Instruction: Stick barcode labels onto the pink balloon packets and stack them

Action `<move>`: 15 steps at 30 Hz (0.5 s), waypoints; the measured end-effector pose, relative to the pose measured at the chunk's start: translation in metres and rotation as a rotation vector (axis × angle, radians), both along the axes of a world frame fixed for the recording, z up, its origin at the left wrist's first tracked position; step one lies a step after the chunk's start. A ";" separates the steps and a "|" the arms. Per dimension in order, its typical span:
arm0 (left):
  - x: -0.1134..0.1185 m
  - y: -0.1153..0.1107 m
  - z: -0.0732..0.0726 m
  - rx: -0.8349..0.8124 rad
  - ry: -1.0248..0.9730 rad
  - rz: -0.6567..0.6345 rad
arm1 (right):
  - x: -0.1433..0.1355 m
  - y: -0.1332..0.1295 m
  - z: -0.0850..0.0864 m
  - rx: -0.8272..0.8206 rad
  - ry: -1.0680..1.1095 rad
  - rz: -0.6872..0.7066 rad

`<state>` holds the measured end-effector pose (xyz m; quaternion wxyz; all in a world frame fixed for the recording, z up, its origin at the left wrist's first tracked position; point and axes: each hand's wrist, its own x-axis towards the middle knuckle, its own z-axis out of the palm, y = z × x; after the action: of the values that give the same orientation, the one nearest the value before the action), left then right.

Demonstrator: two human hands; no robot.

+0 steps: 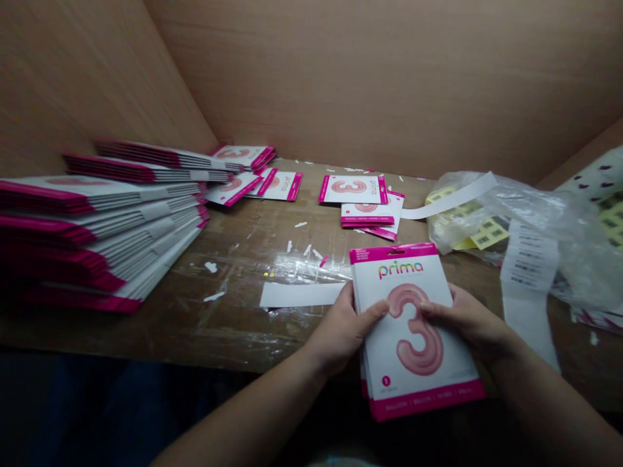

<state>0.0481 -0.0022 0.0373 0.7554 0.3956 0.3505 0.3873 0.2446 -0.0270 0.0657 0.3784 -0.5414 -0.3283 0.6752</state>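
Note:
Between both hands I hold a small stack of balloon packets (pixel 413 337), white with pink edges and a large pink number 3. My left hand (pixel 343 331) grips its left side, thumb on the front. On the right side, my right hand (pixel 474 321) is closed the same way. The stack is tilted up toward me over the table's front edge. A white paper strip (pixel 302 295) lies beside my left hand, its right end hidden behind that hand. Just beyond the held stack are several loose packets (pixel 353 188), overlapping one another.
Banded bundles of the same packets (pixel 141 220) are piled high at the left, with loose packets (pixel 282 185) beside them. Clear plastic bags (pixel 462 188) with yellow label sheets and a printed label strip (pixel 528 266) lie right. Paper scraps dot the table (pixel 243 246). Wooden panels (pixel 365 84) enclose it.

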 end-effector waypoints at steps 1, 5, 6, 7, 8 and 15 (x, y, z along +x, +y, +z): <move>-0.013 0.001 -0.002 0.098 0.134 0.001 | 0.004 0.002 -0.003 -0.030 0.021 -0.003; -0.073 0.005 -0.016 0.734 0.954 -0.001 | 0.010 0.016 -0.015 -0.127 0.108 -0.025; -0.083 0.006 -0.021 0.842 1.135 -0.058 | 0.006 0.020 -0.017 -0.139 0.130 -0.028; -0.090 0.007 -0.027 0.905 1.280 -0.130 | 0.001 0.025 -0.019 -0.146 0.149 -0.025; -0.094 0.009 -0.031 0.935 1.389 -0.201 | -0.006 0.030 -0.021 -0.145 0.163 -0.022; -0.076 0.028 -0.041 1.041 1.537 -0.337 | -0.039 0.062 -0.032 -0.081 0.020 -0.117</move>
<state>-0.0283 0.0253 -0.0038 0.0917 0.8757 0.4738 0.0137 0.2053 0.0351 0.0335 0.3983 -0.5679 -0.2648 0.6698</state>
